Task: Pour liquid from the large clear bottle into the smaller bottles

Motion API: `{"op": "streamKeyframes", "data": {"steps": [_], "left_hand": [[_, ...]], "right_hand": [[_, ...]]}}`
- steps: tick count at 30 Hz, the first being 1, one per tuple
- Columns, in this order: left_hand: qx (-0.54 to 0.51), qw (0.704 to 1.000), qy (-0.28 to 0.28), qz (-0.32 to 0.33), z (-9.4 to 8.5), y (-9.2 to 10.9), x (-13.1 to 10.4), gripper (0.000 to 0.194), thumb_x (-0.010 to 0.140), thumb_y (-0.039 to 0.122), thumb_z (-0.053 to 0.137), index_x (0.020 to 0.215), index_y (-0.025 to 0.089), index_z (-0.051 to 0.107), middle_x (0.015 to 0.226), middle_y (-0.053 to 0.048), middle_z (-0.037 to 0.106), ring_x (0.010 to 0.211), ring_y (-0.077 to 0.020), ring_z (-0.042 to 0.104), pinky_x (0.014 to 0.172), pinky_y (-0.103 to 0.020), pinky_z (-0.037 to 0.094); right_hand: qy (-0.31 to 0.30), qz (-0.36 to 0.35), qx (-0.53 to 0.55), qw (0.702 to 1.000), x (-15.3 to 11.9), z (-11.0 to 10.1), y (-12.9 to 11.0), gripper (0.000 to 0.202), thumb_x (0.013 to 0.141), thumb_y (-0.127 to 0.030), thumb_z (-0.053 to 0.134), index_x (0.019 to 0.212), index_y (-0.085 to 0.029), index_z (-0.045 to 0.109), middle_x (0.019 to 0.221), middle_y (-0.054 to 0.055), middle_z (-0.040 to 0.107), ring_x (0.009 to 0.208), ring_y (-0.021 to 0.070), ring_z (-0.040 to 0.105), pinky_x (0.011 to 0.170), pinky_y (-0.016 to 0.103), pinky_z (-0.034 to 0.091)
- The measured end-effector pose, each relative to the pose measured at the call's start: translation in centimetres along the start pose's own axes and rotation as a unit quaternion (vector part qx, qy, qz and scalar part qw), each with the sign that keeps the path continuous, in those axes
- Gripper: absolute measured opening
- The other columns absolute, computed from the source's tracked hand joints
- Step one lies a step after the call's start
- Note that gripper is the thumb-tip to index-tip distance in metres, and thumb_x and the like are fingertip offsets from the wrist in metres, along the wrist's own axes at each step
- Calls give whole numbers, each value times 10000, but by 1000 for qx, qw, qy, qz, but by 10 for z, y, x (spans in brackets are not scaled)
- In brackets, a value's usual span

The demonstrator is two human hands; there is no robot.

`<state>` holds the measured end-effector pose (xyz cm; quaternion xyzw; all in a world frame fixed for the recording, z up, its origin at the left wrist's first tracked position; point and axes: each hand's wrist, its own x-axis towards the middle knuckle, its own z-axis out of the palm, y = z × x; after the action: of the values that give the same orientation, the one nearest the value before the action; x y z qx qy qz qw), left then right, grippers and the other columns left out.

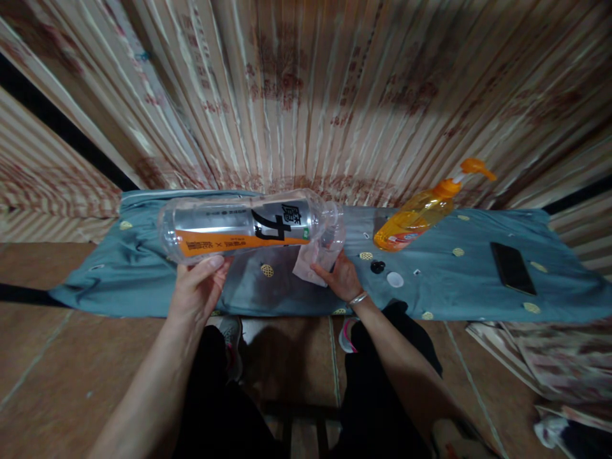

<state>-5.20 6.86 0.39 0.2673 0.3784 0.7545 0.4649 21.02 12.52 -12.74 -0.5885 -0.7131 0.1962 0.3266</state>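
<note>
My left hand [201, 284] is closed on a large clear plastic bottle [239, 223] with a silver and orange label. The bottle lies nearly level above the cloth, its neck pointing right. At that neck my right hand [338, 274] grips a clear, pinkish plastic container [313, 261]. Its exact kind is hard to make out. The bottle's mouth overlaps the container's upper part; whether they touch I cannot tell. To the right, a pump bottle [414, 220] of orange liquid stands on the cloth. A black cap [377, 266] and a white disc [395, 279] lie near my right hand.
A blue-green patterned cloth [268, 293] covers the narrow bench before me. A dark phone [513, 268] rests at its right end. Behind hangs a pleated curtain [306, 115]. Tiled floor [95, 357] and my legs are below.
</note>
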Motion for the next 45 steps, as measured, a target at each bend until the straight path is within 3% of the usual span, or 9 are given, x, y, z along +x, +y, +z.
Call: {"op": "streamKeyframes", "data": {"steps": [6, 10, 19, 27, 37, 45], "left_hand": [[-2, 1000, 22, -7, 2, 1, -1, 572, 343, 37, 909, 853, 220, 727, 817, -3, 760, 539, -74, 559, 429, -150, 410], [1, 1000, 17, -9, 3, 1, -1, 612, 342, 50, 924, 902, 214, 738, 823, -15, 769, 538, -73, 559, 426, -149, 409], [-5, 1000, -1, -6, -4, -1, 1, 644, 378, 66, 935, 974, 222, 748, 883, -4, 774, 557, -70, 581, 461, -161, 439], [-6, 1000, 17, -10, -4, -3, 2, 570, 339, 97, 952, 853, 197, 728, 827, -15, 765, 565, -80, 607, 431, -132, 429], [-15, 1000, 11, -12, -3, -2, 0, 604, 330, 136, 994, 869, 189, 726, 811, -7, 752, 534, -57, 559, 441, -132, 447], [-10, 1000, 8, -10, -2, -2, 0, 552, 343, 83, 946, 822, 206, 703, 758, 31, 726, 497, -44, 528, 443, -131, 450]], "right_hand": [[-10, 10, 8, 1000, 0, -3, -4, 791, 824, -603, 681, 1392, -89, 487, 1369, 251, 659, 1274, 371, 654, 1081, 524, 529], [-21, 20, 3, 1000, 0, -5, -6, 822, 821, -580, 697, 1404, -45, 471, 1372, 280, 645, 1284, 380, 646, 1086, 513, 526], [-11, 4, -14, 1000, -1, -3, -3, 792, 847, -593, 692, 1410, -81, 477, 1360, 259, 663, 1247, 368, 672, 1043, 523, 556], [-17, 2, -21, 1000, -1, -5, -5, 823, 866, -654, 655, 1413, -62, 484, 1360, 268, 659, 1238, 369, 674, 1034, 499, 559], [-22, 7, -34, 999, -2, -6, -9, 829, 876, -615, 676, 1430, -39, 454, 1350, 274, 666, 1241, 363, 675, 1034, 470, 562], [-13, 9, 0, 1000, -1, -5, -8, 713, 848, -484, 707, 1436, -167, 456, 1383, 206, 666, 1265, 342, 667, 1068, 548, 543]]}}
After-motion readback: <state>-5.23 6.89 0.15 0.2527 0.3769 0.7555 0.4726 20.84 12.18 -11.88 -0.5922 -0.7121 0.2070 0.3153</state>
